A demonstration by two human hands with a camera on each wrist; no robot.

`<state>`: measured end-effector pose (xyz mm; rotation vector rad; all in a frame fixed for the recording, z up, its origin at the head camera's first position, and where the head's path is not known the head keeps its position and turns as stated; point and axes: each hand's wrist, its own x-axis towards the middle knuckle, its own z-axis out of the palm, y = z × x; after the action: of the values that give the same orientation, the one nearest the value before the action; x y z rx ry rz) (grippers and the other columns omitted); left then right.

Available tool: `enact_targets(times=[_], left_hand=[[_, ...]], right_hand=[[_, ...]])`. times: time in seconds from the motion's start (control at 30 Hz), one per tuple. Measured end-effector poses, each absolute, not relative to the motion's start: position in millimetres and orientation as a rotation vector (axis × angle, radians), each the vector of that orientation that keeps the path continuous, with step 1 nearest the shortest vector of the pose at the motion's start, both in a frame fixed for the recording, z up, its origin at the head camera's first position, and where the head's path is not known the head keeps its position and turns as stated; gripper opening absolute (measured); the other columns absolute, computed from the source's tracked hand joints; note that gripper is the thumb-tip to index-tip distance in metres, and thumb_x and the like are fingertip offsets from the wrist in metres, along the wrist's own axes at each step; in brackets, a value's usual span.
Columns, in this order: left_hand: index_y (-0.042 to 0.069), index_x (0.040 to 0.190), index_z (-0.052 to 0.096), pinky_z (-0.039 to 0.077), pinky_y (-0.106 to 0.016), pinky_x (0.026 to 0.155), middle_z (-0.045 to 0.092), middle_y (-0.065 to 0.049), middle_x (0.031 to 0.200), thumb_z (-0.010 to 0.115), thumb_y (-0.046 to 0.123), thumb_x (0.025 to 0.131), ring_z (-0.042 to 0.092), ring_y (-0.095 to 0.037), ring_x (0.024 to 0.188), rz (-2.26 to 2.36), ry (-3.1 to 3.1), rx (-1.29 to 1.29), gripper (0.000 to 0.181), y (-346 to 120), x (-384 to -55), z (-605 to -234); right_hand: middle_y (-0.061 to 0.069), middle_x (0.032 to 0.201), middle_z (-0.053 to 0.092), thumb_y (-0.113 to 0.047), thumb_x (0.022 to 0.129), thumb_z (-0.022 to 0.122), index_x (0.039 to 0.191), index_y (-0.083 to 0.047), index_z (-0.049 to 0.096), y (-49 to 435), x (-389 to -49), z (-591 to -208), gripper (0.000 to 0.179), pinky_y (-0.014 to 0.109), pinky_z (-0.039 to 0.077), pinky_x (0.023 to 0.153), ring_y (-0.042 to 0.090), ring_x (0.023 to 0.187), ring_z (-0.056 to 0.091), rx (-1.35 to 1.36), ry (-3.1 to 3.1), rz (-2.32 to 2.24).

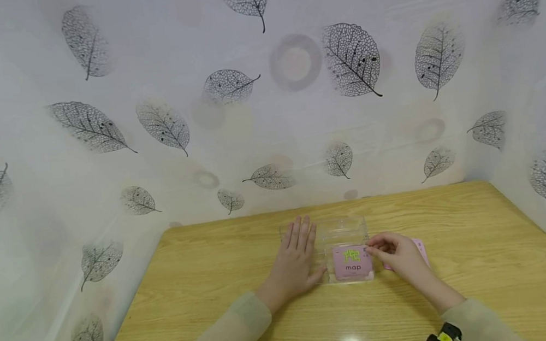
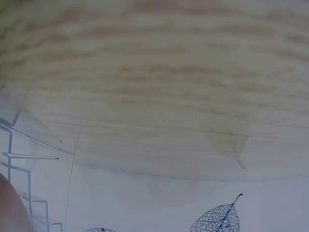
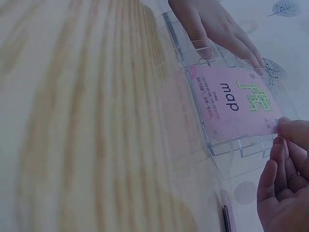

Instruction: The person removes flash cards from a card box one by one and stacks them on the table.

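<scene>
A pink flashcard (image 1: pixel 353 268) printed "map" with a yellow-green drawing lies over a clear plastic box (image 1: pixel 343 224) with compartments. My right hand (image 1: pixel 402 257) pinches the card's right edge between thumb and index finger; the right wrist view shows this grip on the card (image 3: pixel 227 101) closely. My left hand (image 1: pixel 293 264) lies flat on the left part of the box, fingers straight and pointing away. In the left wrist view only a blurred bit of skin (image 2: pixel 10 208) and stepped clear plastic edges (image 2: pixel 29 183) show at the left.
More pink cards (image 1: pixel 421 248) lie on the table to the right, partly hidden behind my right hand. The wooden table (image 1: pixel 190 288) meets walls covered with a leaf-patterned sheet (image 1: pixel 269 127) at the back and sides. A black device (image 1: pixel 443 337) sits at my right wrist.
</scene>
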<state>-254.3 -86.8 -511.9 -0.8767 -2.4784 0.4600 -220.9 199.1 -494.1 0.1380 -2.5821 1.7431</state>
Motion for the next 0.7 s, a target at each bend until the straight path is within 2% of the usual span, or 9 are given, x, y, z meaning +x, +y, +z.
enact_targets(times=[0.17,0.43,0.7], left_hand=[[-0.003,0.167,0.021,0.026,-0.049,0.135,0.027,-0.026,0.173,0.044,0.072,0.101,0.028,-0.042,0.162,0.458,-2.486,-0.880,0.102,-86.7,-254.8,-511.4],[-0.002,0.168,0.017,0.023,-0.048,0.136,0.016,-0.026,0.176,0.040,0.071,0.102,0.024,-0.042,0.163,0.470,-2.513,-0.880,0.102,-87.1,-254.4,-511.5],[-0.003,0.167,0.018,0.024,-0.049,0.135,0.017,-0.026,0.176,0.042,0.071,0.101,0.024,-0.043,0.163,0.445,-2.513,-0.886,0.102,-87.4,-254.3,-512.1]], right_hand=[[0.009,0.091,0.071,-0.011,0.097,0.077,0.111,0.002,0.075,198.8,-220.8,-494.9,0.020,0.020,0.048,0.050,0.006,0.068,0.057,0.131,-2.603,1.711],[0.008,0.087,0.072,-0.008,0.096,0.077,0.107,0.003,0.074,197.8,-223.1,-497.1,0.015,0.020,0.049,0.050,0.004,0.066,0.055,0.125,-2.619,1.680],[0.007,0.086,0.072,-0.006,0.095,0.077,0.104,0.004,0.074,196.6,-225.0,-498.9,0.014,0.021,0.051,0.052,0.004,0.069,0.056,0.136,-2.616,1.675]])
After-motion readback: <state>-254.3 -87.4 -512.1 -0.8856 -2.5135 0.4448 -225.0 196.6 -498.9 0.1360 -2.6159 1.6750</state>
